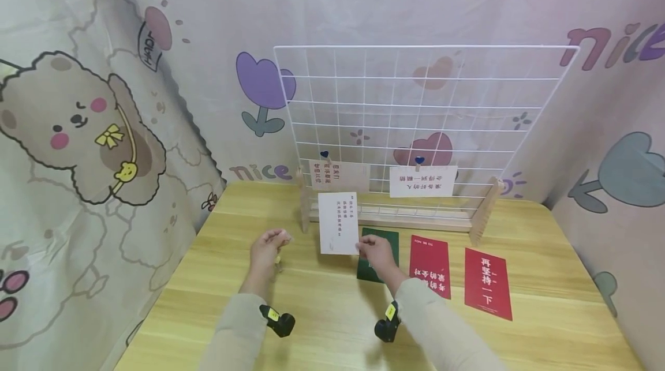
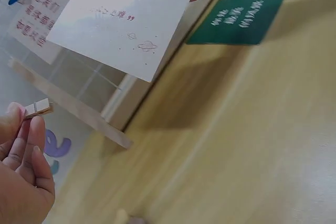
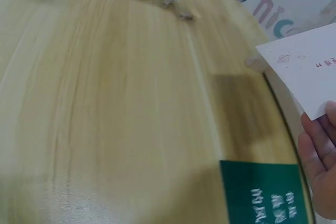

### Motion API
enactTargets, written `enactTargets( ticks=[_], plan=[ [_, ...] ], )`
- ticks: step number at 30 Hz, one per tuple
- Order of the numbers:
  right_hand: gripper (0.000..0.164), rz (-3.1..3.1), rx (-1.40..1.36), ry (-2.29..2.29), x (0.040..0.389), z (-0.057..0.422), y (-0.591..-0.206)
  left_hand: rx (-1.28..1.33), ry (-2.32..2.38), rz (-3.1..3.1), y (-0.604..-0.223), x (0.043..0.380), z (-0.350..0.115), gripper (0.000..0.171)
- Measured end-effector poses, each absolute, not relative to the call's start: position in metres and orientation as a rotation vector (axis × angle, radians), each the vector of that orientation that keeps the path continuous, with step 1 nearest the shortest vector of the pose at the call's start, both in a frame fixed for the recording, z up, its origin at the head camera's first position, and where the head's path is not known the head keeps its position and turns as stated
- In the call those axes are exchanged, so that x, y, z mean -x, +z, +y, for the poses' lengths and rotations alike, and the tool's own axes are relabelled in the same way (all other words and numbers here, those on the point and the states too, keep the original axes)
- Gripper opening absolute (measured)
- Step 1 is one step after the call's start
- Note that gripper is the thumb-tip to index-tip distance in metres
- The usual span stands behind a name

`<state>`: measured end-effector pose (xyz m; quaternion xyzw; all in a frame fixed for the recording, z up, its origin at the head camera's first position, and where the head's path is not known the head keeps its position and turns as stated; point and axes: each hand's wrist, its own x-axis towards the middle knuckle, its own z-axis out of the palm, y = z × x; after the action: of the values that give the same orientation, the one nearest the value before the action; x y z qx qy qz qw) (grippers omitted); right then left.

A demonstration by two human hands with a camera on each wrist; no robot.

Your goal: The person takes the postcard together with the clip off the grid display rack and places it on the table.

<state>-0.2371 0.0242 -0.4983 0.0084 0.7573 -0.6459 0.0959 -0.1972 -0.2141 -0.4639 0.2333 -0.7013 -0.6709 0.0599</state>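
Note:
My right hand (image 1: 380,255) pinches the lower right corner of a white card (image 1: 337,224), held up in front of the white wire grid (image 1: 441,120). Red writing and small planet drawings show on the card. A small wooden clothespin (image 2: 38,107) sits between the thumb and fingertips of my left hand (image 1: 264,258), to the left of the card. Behind them, two white cards hang on the grid's lower part, a left one (image 1: 355,177) and a right one (image 1: 423,186), each under a clothespin with a blue heart (image 1: 419,160).
Under and right of my right hand lie a green card (image 1: 381,237) and two red cards, one nearer (image 1: 430,255) and one farther right (image 1: 488,284). Several small clothespins (image 3: 168,2) lie on the table by my left hand. Wooden feet (image 1: 485,212) support the grid.

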Motion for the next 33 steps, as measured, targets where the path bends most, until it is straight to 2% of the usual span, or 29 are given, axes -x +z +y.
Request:
enactTargets(
  ticks=[23, 33],
  plan=[
    [0.016, 2.196, -0.063, -1.861, 0.225, 0.018, -0.528, -0.759, -2.009, -2.155, -0.516, 0.172, -0.203, 0.018],
    [0.017, 2.154, -0.092, -1.864, 0.225, 0.016, -0.54, -0.767, -1.934, -2.264, -0.525, 0.166, -0.2, 0.015]
  ],
)
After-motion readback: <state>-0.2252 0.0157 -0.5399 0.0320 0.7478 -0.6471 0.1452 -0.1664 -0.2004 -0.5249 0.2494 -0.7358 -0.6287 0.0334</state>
